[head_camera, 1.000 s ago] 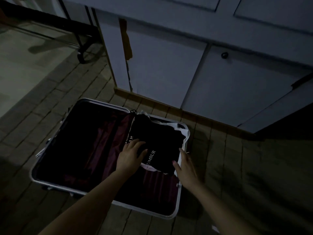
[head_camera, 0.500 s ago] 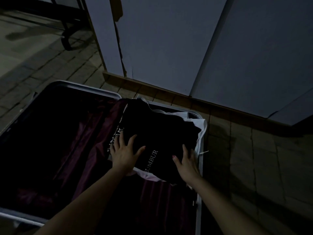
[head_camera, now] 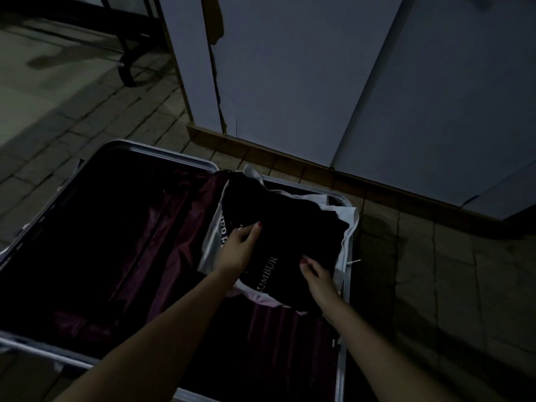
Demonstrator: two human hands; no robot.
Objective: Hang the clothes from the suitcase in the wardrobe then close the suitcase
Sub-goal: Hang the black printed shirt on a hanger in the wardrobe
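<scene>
Gathering the first garment is the step in hand: both hands are on a black folded garment (head_camera: 278, 227) with pale lettering, the top of a small stack in the open suitcase (head_camera: 162, 152). The left hand (head_camera: 236, 250) has its fingers tucked under the garment's left edge, thumb on top, pinching it. The right hand (head_camera: 317, 278) lies on the near right part with fingers curled into the cloth; whether it truly grips is hard to tell in the dim light. White clothes (head_camera: 345, 213) show beneath and beyond the hands. The wardrobe (head_camera: 304, 76), doors closed, stands just past the suitcase. Next, I judge, comes lifting the garment free without dragging the white layers along.
</scene>
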